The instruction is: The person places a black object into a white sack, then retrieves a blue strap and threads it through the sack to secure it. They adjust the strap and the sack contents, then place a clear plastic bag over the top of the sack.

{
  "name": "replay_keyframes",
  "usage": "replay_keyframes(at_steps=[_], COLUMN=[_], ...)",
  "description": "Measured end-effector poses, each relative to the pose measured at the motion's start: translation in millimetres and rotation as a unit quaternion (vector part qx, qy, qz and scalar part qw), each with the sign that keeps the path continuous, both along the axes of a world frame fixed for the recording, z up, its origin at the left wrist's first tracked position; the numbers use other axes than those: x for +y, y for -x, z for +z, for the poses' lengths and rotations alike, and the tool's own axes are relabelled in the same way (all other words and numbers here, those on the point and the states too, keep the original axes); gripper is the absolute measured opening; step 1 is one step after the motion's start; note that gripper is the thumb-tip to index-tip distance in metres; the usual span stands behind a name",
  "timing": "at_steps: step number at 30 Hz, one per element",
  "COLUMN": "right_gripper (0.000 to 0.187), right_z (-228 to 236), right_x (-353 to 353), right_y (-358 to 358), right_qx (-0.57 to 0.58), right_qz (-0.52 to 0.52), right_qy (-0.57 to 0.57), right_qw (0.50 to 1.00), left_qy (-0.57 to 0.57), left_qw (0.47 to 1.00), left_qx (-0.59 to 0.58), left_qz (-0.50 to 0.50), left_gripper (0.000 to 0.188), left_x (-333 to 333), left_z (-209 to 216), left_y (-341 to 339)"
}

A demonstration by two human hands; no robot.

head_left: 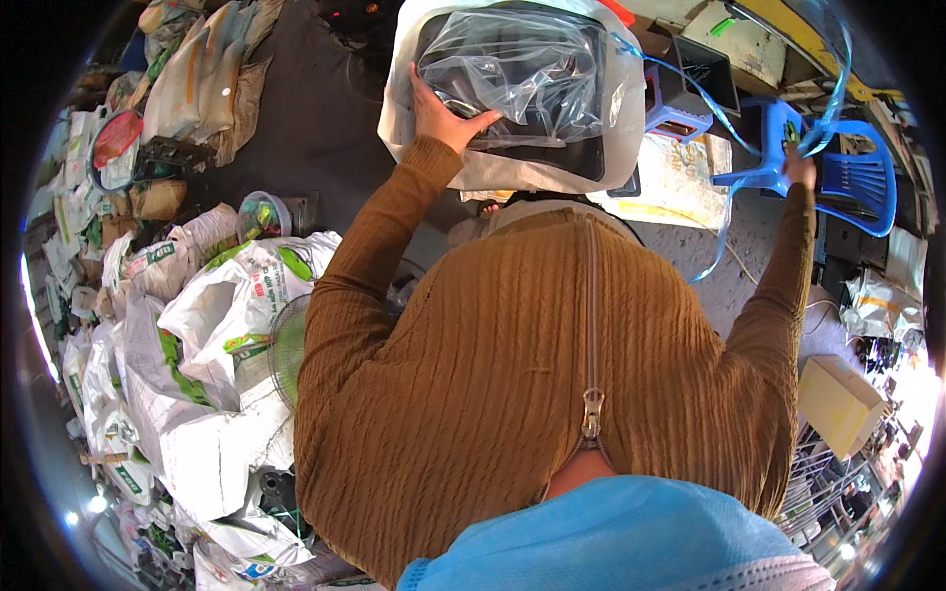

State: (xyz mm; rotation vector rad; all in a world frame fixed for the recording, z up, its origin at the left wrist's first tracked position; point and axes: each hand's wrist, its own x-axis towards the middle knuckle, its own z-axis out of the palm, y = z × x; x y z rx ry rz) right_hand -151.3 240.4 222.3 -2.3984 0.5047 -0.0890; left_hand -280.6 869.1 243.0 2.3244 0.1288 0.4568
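My left hand point(448, 116) lies on the near left part of a black tub point(576, 158) lined with a clear plastic bag point(522, 64). Its thumb is spread away from the fingers, which stretch along the left side. A whitish sheet or sack point(623, 118) surrounds the tub. Far to the right, my right hand point(800, 169) reaches to a blue plastic stool point(764, 148), beside a small green thing point(791, 133) whose kind is unclear. A shiny light-blue strap point(702, 94) loops past that hand; the fingers are too small and partly hidden to read.
Large white sacks point(212, 443) crowd the left, beside a round fan guard point(288, 350). A blue plastic chair point(857, 177) stands at the far right. Lower right are a cardboard box point(840, 404) and metal rods. A small blue stool point(678, 108) stands right of the tub.
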Motion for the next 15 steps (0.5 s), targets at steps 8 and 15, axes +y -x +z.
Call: replay_keyframes(at_steps=[8,15], right_gripper=[0.044,0.029], right_z=[35.7,75.0], right_x=[194.4,337.7], right_y=[61.3,88.6], right_qx=[0.084,-0.351], right_qz=[0.18,0.451], right_qy=[0.21,0.031], right_qw=[0.957,0.82], left_qy=[0.006,0.028], left_qw=[1.0,0.999], left_qx=[-0.004,0.023], left_qz=[-0.011,0.0], left_gripper=[0.139,0.143], left_x=[3.6,-2.7], left_z=[-3.2,4.9], left_y=[-1.2,8.3])
